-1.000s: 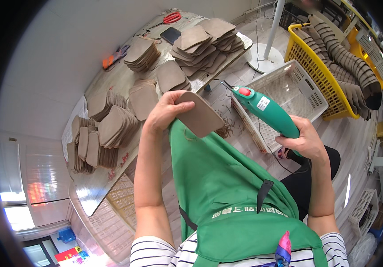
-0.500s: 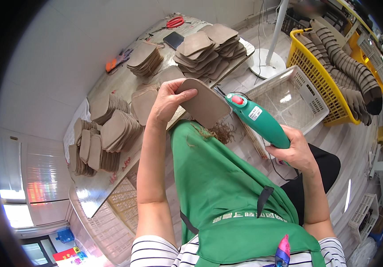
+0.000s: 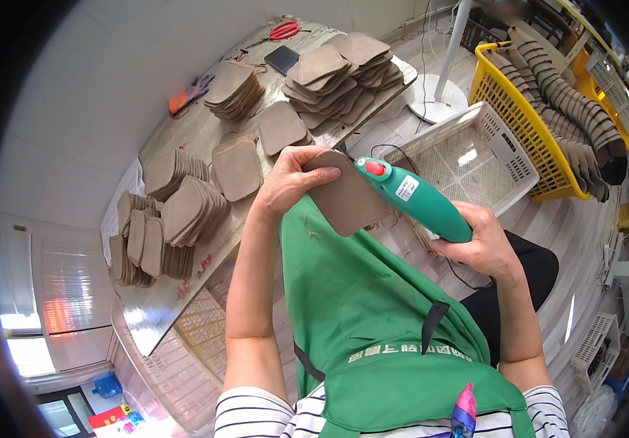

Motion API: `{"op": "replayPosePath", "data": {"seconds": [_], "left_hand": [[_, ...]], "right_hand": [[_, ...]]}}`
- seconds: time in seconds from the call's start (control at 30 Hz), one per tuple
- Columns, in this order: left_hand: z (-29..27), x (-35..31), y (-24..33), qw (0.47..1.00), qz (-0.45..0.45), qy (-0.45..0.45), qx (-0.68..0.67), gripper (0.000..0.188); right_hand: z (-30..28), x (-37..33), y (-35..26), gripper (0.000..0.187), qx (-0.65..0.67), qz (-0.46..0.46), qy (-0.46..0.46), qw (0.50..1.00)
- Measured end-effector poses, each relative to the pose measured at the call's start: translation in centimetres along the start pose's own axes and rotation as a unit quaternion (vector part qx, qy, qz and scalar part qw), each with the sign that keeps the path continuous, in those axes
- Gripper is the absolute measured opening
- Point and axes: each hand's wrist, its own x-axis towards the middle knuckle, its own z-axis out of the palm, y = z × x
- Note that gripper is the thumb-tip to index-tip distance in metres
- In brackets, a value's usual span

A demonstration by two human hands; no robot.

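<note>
My left hand [image 3: 294,182] pinches a flat brown-grey pad [image 3: 352,198] with rounded corners by its upper left part, above my lap. In my right hand [image 3: 484,244] is a green handheld power tool [image 3: 424,201] with a red button and a cord. Its narrow tip reaches the upper right edge of the pad; whether it touches cannot be made out. Beyond my left hand, similar pads lie in stacks [image 3: 238,168] on the table. A green apron [image 3: 351,292] covers my lap beneath the pad.
The table [image 3: 175,131] also bears red-handled scissors [image 3: 285,31], a dark phone [image 3: 282,58] and more pad stacks [image 3: 197,212]. On the floor to the right stand a white crate [image 3: 475,146], a yellow basket [image 3: 522,139] of brown pieces, and a white pole base [image 3: 438,98].
The pad and my left hand have moved right and slightly down, and the pad has turned. The tool's head has shifted left, closer to the pad's edge. Loose fibres on my lap are now mostly hidden.
</note>
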Motion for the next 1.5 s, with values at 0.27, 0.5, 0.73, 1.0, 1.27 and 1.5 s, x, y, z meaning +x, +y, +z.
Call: {"op": "replayPosePath", "data": {"seconds": [0.27, 0.5, 0.73, 1.0, 1.27, 1.5], "left_hand": [[-2.7, 2.1, 1.1, 0.969, -0.064, 0.099, 0.218, 0.03], [-16.6, 5.8, 1.3, 0.835, 0.017, 0.335, 0.437, 0.06], [-10.7, 2.0, 1.6, 0.614, -0.305, 0.265, 0.678, 0.054], [-11.1, 0.2, -2.1, 0.545, -0.285, 0.357, 0.702, 0.089], [-11.0, -3.1, -2.5, 0.748, -0.072, 0.481, 0.452, 0.056], [-3.7, -4.0, -2.9, 0.884, 0.147, 0.387, -0.216, 0.029]], "right_hand": [[0.0, 0.2, 0.5, 0.024, 0.041, 0.042, 0.027, 0.998], [0.6, -0.3, 0.7, 0.023, 0.068, 0.07, 0.014, 0.995], [1.2, -1.0, 1.9, 0.024, 0.036, 0.062, 0.015, 0.997], [1.7, -1.0, 2.0, 0.028, 0.008, 0.035, 0.001, 0.999], [2.1, -1.3, 2.1, 0.029, 0.01, 0.022, 0.0, 1.0], [3.0, -1.4, 1.2, 0.029, 0.023, 0.006, -0.006, 1.0]]}}
